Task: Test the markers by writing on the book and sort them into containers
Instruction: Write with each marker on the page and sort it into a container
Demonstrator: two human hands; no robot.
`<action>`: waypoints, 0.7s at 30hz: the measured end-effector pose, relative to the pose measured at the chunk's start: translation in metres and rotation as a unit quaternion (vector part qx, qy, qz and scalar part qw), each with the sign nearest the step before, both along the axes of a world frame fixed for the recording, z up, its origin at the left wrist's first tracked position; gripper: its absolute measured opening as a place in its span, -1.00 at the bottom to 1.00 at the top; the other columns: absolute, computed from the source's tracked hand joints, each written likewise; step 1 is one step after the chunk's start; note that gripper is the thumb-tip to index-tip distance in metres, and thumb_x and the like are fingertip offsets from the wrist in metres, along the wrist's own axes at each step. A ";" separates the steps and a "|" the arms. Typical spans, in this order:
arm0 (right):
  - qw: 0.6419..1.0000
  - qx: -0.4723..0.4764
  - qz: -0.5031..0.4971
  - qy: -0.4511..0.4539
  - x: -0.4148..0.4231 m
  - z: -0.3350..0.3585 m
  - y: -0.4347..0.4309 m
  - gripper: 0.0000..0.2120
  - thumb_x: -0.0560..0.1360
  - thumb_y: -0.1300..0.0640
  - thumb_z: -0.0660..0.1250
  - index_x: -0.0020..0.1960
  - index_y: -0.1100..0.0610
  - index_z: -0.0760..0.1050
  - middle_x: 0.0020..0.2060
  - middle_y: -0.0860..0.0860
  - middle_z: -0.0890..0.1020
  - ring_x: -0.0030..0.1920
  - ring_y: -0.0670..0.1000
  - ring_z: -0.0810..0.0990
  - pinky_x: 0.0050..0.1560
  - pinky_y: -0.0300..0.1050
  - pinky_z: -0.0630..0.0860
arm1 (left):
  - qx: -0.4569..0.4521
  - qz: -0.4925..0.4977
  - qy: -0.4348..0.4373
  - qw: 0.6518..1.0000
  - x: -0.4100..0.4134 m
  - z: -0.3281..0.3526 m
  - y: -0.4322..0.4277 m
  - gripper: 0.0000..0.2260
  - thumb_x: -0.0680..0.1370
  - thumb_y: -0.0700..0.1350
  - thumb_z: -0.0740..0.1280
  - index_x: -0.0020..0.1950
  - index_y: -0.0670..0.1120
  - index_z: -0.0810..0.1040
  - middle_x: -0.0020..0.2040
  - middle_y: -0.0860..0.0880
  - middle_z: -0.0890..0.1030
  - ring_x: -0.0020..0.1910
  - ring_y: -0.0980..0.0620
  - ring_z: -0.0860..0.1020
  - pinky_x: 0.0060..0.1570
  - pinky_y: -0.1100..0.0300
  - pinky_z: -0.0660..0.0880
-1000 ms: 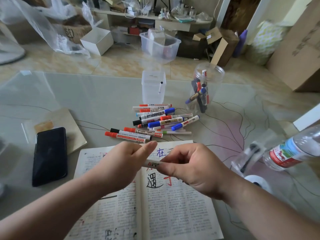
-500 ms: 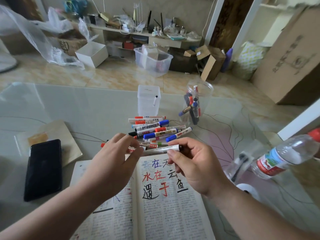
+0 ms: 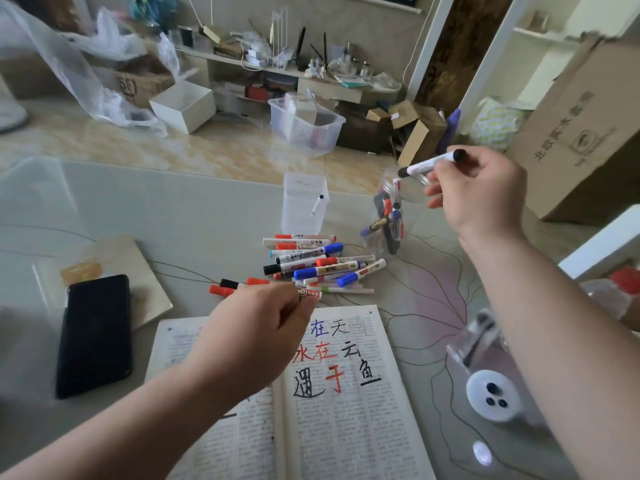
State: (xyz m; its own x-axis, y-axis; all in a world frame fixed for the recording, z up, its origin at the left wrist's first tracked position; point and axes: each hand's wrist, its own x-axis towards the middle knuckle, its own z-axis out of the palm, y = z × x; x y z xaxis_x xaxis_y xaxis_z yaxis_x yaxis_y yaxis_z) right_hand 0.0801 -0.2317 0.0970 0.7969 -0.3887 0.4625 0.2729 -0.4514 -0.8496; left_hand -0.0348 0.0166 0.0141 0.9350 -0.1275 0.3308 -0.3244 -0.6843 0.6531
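Right hand (image 3: pixel 485 195) pinches black marker (image 3: pixel 429 163) over jar (image 3: pixel 384 220) beyond the book (image 3: pixel 346 427); left hand (image 3: pixel 252 337), fingers curled, grips red-capped marker (image 3: pixel 218 291) at the book's far edge.

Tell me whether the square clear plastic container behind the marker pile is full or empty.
Nearly empty: the square clear plastic container stands upright with a single dark-tipped white marker leaning inside it.

I see a glossy glass table (image 3: pixel 194 216), a matt printed-paper book (image 3: pixel 346 438), smooth plastic markers (image 3: pixel 311 263), a clear plastic jar (image 3: pixel 367 239), a frosted plastic tub (image 3: pixel 298 209) and a phone (image 3: pixel 95 334) with a glossy black face.
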 end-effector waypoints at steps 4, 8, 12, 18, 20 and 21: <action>0.997 0.019 -0.016 0.068 0.037 -0.008 -0.007 -0.89 0.52 0.29 0.34 -0.05 0.12 0.59 -0.37 0.06 0.66 -0.47 -0.02 0.63 -0.30 0.04 0.67 | 0.021 0.018 -0.002 1.000 0.003 0.000 0.005 -0.55 0.56 0.10 0.28 -0.41 -0.05 0.19 -0.42 0.13 0.43 -0.41 0.05 0.34 -0.51 0.21 0.11; 0.992 0.052 -0.013 0.112 0.032 -0.031 -0.004 -0.46 0.52 0.32 0.36 0.49 0.19 0.37 -0.25 0.09 0.70 -0.37 0.06 0.69 -0.34 -0.04 0.65 | 0.038 0.041 0.021 0.998 0.005 0.005 0.011 -0.57 0.56 0.07 0.28 -0.40 -0.08 0.23 -0.52 0.01 0.34 -0.46 0.04 0.32 -0.51 0.15 0.11; 0.984 -0.056 0.027 0.168 -0.003 -0.086 0.020 -0.77 0.50 0.30 0.36 0.13 0.14 0.59 -0.33 0.00 0.68 -0.38 0.00 0.65 -0.36 -0.07 0.60 | 0.152 0.065 0.126 0.978 0.010 0.002 0.016 -0.62 0.59 0.04 0.25 -0.34 -0.12 0.29 -0.46 -0.02 0.37 -0.49 0.04 0.28 -0.50 0.18 0.16; 0.902 -0.253 0.160 0.311 -0.045 -0.160 0.064 -0.87 0.53 0.16 0.37 0.06 0.02 0.62 -0.09 -0.12 0.64 -0.12 -0.04 0.63 0.01 -0.03 0.62 | 0.298 -0.004 0.287 0.911 0.006 -0.015 0.018 -0.67 0.61 0.14 0.20 -0.27 -0.02 0.35 -0.27 0.07 0.46 -0.31 0.10 0.40 -0.34 0.19 0.30; 0.892 -0.313 0.173 0.275 -0.048 -0.167 0.076 -0.80 0.54 0.18 0.34 0.15 0.05 0.60 0.06 -0.09 0.60 -0.04 0.00 0.61 0.04 0.00 0.60 | 0.307 -0.014 0.299 0.903 0.004 -0.018 0.019 -0.68 0.61 0.15 0.20 -0.25 -0.01 0.38 -0.24 0.08 0.49 -0.30 0.13 0.41 -0.33 0.20 0.33; 0.889 -0.339 0.179 0.252 -0.046 -0.168 0.082 -0.77 0.54 0.18 0.33 0.18 0.05 0.59 0.11 -0.09 0.58 -0.01 0.01 0.60 0.03 0.01 0.60 | 0.312 -0.017 0.306 0.899 0.003 -0.019 0.021 -0.68 0.61 0.16 0.20 -0.23 -0.01 0.41 -0.22 0.07 0.53 -0.29 0.13 0.43 -0.32 0.21 0.36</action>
State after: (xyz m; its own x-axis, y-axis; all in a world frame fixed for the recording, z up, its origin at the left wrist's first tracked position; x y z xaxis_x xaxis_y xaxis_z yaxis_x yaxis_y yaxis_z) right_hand 0.0336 -0.1499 -0.0710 0.9856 0.1634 0.0434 0.1644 -0.8666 -0.4712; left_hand -0.0314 0.0376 -0.0050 0.9096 -0.1424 -0.3903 -0.0632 -0.9759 0.2089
